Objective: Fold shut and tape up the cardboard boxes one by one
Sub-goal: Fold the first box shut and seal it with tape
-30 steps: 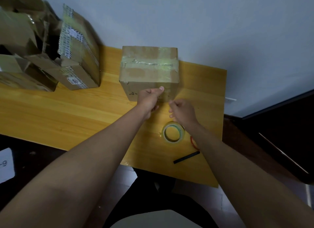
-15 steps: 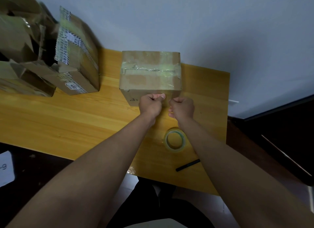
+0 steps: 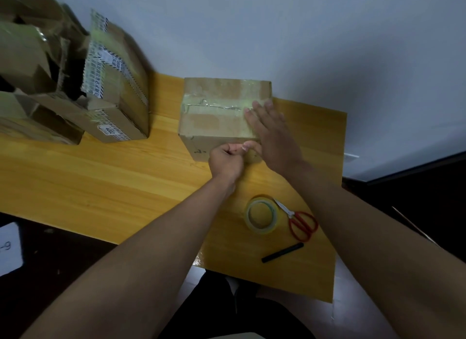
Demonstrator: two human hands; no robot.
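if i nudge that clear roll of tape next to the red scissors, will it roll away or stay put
The clear roll of packing tape lies flat on its side on the yellow wooden table, so it would likely slide, not roll. It is a hollow ring, probably light and stiff. The red-handled scissors touch or nearly touch it and may shift too.

You are working with two hands (image 3: 271,134) over one counter (image 3: 100,182): one taped box (image 3: 216,114), one tape roll (image 3: 261,215), one pair of scissors (image 3: 298,221), one black marker (image 3: 282,252), several piled boxes (image 3: 75,86).
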